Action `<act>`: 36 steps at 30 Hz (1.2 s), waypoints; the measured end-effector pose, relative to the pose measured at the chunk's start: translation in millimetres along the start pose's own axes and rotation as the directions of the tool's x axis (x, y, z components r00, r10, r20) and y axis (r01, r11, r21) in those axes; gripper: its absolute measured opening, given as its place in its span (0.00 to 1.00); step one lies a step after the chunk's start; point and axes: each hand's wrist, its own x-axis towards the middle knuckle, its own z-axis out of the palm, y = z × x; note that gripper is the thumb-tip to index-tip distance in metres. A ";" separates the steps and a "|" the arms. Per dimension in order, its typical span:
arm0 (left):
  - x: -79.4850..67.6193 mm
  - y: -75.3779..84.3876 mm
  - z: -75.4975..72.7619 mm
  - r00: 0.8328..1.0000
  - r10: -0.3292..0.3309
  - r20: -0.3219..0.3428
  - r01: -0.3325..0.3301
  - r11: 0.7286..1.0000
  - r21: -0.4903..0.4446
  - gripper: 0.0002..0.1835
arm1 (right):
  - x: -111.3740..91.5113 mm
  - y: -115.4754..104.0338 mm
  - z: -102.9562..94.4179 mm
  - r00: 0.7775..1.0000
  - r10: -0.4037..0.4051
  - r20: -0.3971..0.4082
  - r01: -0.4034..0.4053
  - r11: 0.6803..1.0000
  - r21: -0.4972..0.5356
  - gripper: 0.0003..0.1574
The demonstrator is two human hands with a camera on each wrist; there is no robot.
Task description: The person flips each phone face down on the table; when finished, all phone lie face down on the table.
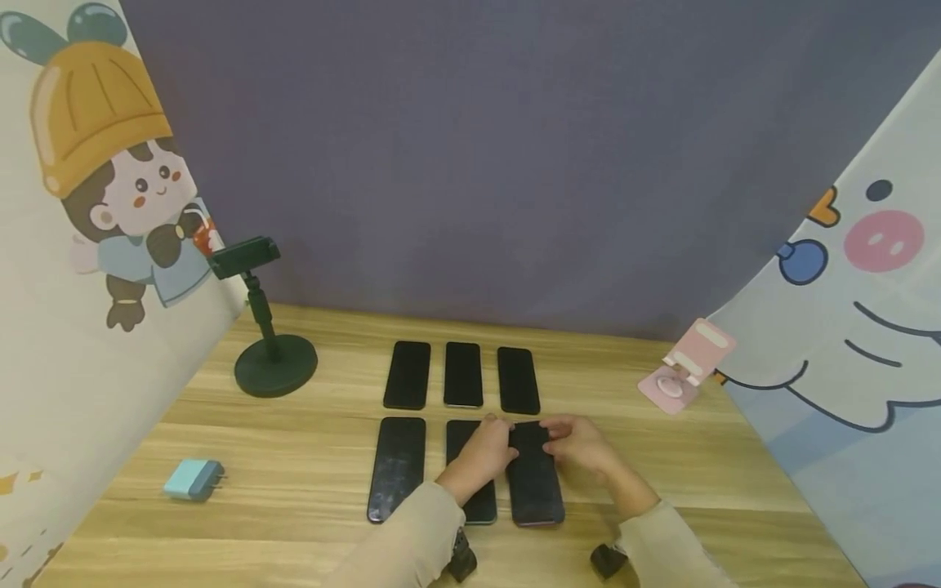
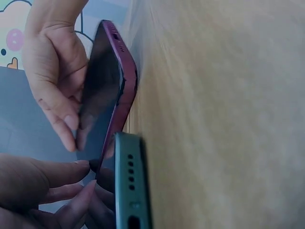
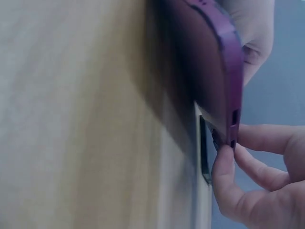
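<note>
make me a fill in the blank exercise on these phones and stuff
The phones, including the held phone, number ____ in all.
The left hand and right hand grip the nearer row's ____ phone, counting from the left.
The stand at the right of the table is ____ in colour.
Of left and right, the charger lies on the table's ____ side.

Missing words: six; third; pink; left

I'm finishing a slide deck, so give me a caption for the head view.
A left hand and right hand hold the front-right smartphone; five others lie on a wood-grain table.
</note>
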 end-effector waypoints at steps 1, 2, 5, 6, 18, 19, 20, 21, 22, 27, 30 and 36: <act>-0.2 0.4 0.5 1.000 -0.005 0.000 0.005 1.000 -0.012 0.18 | -0.5 -0.8 -1.4 1.000 -0.011 0.007 0.011 1.000 0.010 0.26; -0.4 0.7 0.7 1.000 -0.007 -0.003 0.007 1.000 -0.019 0.19 | -1.1 -1.7 -2.7 1.000 -0.022 0.012 0.021 1.000 0.018 0.26; -0.9 1.1 2.1 1.000 -0.007 -0.012 0.007 0.999 -0.037 0.20 | -3.0 -4.7 -6.2 0.999 -0.045 0.023 0.044 0.998 0.043 0.27; -0.9 1.2 2.5 1.000 -0.007 -0.015 0.006 0.999 -0.044 0.20 | -3.5 -5.5 -7.1 0.999 -0.049 0.021 0.048 0.998 0.049 0.27; 1.5 3.5 11.4 0.999 -0.009 -0.047 0.000 0.984 -0.177 0.21 | -6.6 -4.6 -19.2 0.991 -0.123 0.053 0.112 0.979 0.172 0.30; 1.5 3.7 12.0 0.998 -0.008 -0.057 -0.003 0.982 -0.191 0.21 | -6.5 -4.6 -19.4 0.990 -0.129 0.055 0.117 0.976 0.184 0.30; 1.4 3.9 12.2 0.998 -0.003 -0.070 -0.011 0.980 -0.199 0.20 | -6.5 -4.4 -19.4 0.989 -0.135 0.056 0.122 0.973 0.194 0.30; 1.3 4.1 12.5 0.996 0.006 -0.087 -0.024 0.978 -0.209 0.20 | -6.4 -4.4 -19.5 0.988 -0.140 0.058 0.125 0.970 0.207 0.30; 1.1 3.9 12.8 0.995 0.011 -0.097 -0.035 0.969 -0.243 0.19 | -6.3 -4.5 -19.2 0.987 -0.146 0.059 0.130 0.967 0.221 0.30; -0.6 2.9 15.0 0.993 0.019 -0.117 -0.071 0.883 -0.464 0.18 | -6.1 -6.8 -17.9 0.983 -0.167 0.072 0.139 0.947 0.289 0.28; -1.3 3.1 17.1 0.994 0.005 -0.112 -0.070 0.812 -0.579 0.18 | -6.0 -7.9 -17.7 0.981 -0.169 0.095 0.131 0.941 0.312 0.28; -0.1 5.8 19.6 0.993 -0.022 -0.113 -0.065 0.706 -0.705 0.17 | -4.8 -7.3 -18.2 0.973 -0.177 0.146 0.119 0.932 0.342 0.30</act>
